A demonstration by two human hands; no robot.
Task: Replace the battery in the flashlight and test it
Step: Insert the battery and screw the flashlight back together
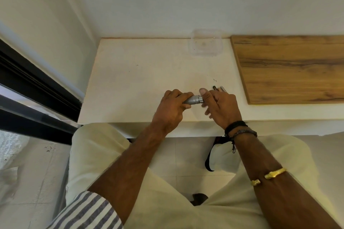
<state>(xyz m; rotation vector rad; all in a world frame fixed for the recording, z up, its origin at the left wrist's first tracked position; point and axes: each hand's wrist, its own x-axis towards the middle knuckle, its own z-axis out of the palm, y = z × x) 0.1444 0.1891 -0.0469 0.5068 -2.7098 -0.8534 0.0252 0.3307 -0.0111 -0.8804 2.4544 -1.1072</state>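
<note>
The small silver knurled metal flashlight (192, 100) lies level just above the near edge of the white tabletop (130, 89), the left hand (168, 111) wrapped shut around its barrel. The right hand (218, 107) pinches its right end, thumb on top — likely working the cap. Best to hold the barrel steady and turn only the cap. Just right of the flashlight lie small dark cylinders (219, 88), perhaps batteries; beyond it, a clear plastic tub (205, 45) against the white wall — farther right, a wooden board (290, 69).
</note>
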